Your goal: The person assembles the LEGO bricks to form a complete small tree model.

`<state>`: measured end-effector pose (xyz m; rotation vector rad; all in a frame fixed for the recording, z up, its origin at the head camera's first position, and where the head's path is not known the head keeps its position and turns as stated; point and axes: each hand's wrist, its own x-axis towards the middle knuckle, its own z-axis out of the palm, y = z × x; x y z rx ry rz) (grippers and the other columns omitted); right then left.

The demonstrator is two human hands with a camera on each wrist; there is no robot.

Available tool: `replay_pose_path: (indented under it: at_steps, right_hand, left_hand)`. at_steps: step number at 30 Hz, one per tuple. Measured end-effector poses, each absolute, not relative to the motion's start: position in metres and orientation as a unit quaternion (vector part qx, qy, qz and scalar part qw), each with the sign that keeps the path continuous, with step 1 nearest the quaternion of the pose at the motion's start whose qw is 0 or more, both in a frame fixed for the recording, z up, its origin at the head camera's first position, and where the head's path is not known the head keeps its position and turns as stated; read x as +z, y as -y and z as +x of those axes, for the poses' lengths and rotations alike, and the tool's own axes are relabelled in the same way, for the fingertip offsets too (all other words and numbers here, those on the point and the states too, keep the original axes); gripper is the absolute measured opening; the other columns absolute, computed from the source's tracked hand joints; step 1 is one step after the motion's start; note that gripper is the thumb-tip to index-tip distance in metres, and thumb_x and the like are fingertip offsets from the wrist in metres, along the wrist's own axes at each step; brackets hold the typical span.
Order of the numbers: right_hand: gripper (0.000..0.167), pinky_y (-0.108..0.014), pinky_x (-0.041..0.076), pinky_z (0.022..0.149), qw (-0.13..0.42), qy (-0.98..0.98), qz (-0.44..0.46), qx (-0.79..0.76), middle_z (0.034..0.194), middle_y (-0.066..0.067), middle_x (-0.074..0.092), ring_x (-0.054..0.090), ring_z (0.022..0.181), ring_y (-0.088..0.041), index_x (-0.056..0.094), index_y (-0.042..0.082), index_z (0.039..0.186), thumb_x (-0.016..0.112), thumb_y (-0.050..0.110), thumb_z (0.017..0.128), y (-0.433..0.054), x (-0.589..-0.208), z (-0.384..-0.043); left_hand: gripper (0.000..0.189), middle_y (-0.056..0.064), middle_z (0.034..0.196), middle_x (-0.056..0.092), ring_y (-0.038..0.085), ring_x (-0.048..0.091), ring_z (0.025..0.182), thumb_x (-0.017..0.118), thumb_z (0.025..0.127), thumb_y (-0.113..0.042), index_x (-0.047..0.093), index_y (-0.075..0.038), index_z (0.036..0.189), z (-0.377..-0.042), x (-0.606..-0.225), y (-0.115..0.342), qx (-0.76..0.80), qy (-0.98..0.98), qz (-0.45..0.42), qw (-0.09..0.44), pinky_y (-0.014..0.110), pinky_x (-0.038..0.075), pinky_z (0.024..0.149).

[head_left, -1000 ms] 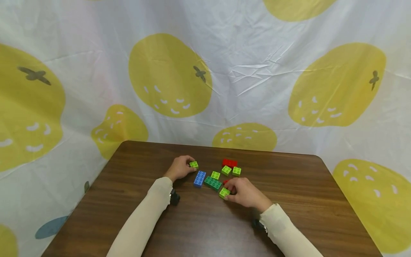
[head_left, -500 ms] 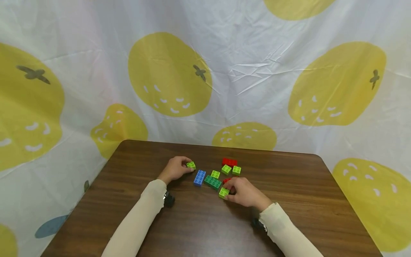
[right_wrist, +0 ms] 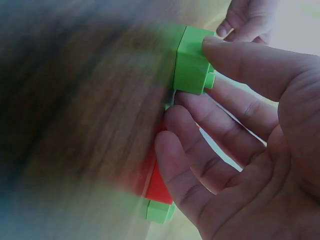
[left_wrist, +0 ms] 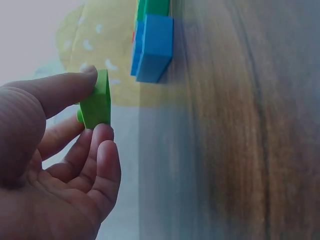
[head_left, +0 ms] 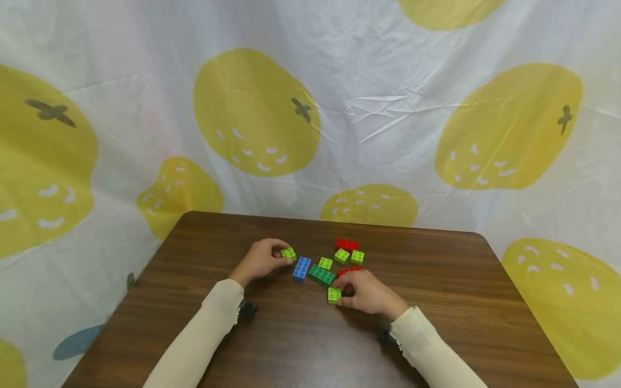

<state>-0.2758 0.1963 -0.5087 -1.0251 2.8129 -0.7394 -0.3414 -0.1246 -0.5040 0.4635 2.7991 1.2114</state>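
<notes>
Between thumb and fingertips my left hand [head_left: 261, 260] pinches a lime-green toy brick [head_left: 288, 254]; in the left wrist view this brick [left_wrist: 97, 102] looks raised off the table. My right hand [head_left: 368, 292] pinches another lime-green brick [head_left: 333, 295] by its side, thumb on one face and fingers on the other in the right wrist view. A blue brick [head_left: 302, 269] lies just right of the left hand. Beside it are a dark green brick [head_left: 322, 275] and a small lime brick [head_left: 325, 263]. Behind the right hand's fingers a red brick [head_left: 348, 271] is partly hidden.
Farther back lie a second red brick [head_left: 346, 244] and two lime bricks, one at the left [head_left: 342, 256] and one at the right [head_left: 357, 257]. All rest on a brown wooden table [head_left: 436, 323]. A fruit-patterned curtain [head_left: 368, 151] hangs behind the table's far edge.
My left hand has drawn back left and slightly nearer with its lime brick. The right hand's lime brick has shifted slightly left and nearer and turned straighter, showing more of the red brick behind.
</notes>
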Motion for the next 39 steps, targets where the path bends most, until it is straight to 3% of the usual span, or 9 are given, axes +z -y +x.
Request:
replay_pose_path:
  at_steps: [5,14,22,31,39]
  right_hand:
    - [0.026,-0.029,0.057,0.079,0.038,-0.911,-0.329,-0.245,0.096,0.009,0.077,0.068,0.087,-0.009,0.081,0.015,0.11,0.089,0.019,0.085,-0.194,-0.508,-0.276]
    - [0.024,-0.026,0.056,0.075,0.039,-0.903,-0.342,-0.257,0.093,0.004,0.076,0.066,0.082,-0.01,0.081,0.01,0.106,0.09,0.019,0.085,-0.19,-0.507,-0.274]
    - [0.025,-0.025,0.056,0.074,0.049,-0.904,-0.337,-0.257,0.093,0.004,0.074,0.066,0.081,-0.01,0.08,0.011,0.106,0.09,0.021,0.085,-0.186,-0.508,-0.274]
    - [0.022,-0.023,0.054,0.071,0.057,-0.9,-0.338,-0.268,0.09,0.004,0.074,0.065,0.077,-0.007,0.08,0.012,0.103,0.09,0.019,0.085,-0.185,-0.51,-0.273]
    - [0.018,-0.022,0.053,0.066,0.071,-0.895,-0.339,-0.283,0.081,0.007,0.069,0.06,0.071,0.0,0.075,0.015,0.09,0.091,0.019,0.083,-0.185,-0.511,-0.278]
  left_hand:
    - [0.038,0.001,0.102,0.07,0.016,0.061,0.091,0.086,0.091,-0.027,0.076,-0.013,0.124,-0.33,-0.496,0.123,0.39,-0.905,0.167,0.024,0.03,0.053,0.075]
    - [0.038,0.004,0.115,0.071,0.02,0.067,0.101,0.086,0.091,-0.024,0.075,-0.011,0.125,-0.305,-0.482,0.112,0.402,-0.883,0.24,0.025,0.038,0.058,0.09]
    - [0.038,0.006,0.116,0.074,0.031,0.07,0.102,0.086,0.091,-0.021,0.074,-0.009,0.124,-0.29,-0.478,0.096,0.424,-0.858,0.287,0.041,0.028,0.058,0.082]
    - [0.038,0.0,0.109,0.072,0.019,0.068,0.096,0.086,0.091,-0.025,0.075,-0.011,0.126,-0.285,-0.493,0.071,0.402,-0.853,0.326,0.061,0.023,0.057,0.081]
    - [0.036,-0.002,0.113,0.073,0.016,0.07,0.098,0.084,0.093,-0.028,0.075,-0.014,0.125,-0.282,-0.495,0.061,0.388,-0.856,0.332,0.081,0.025,0.058,0.081]
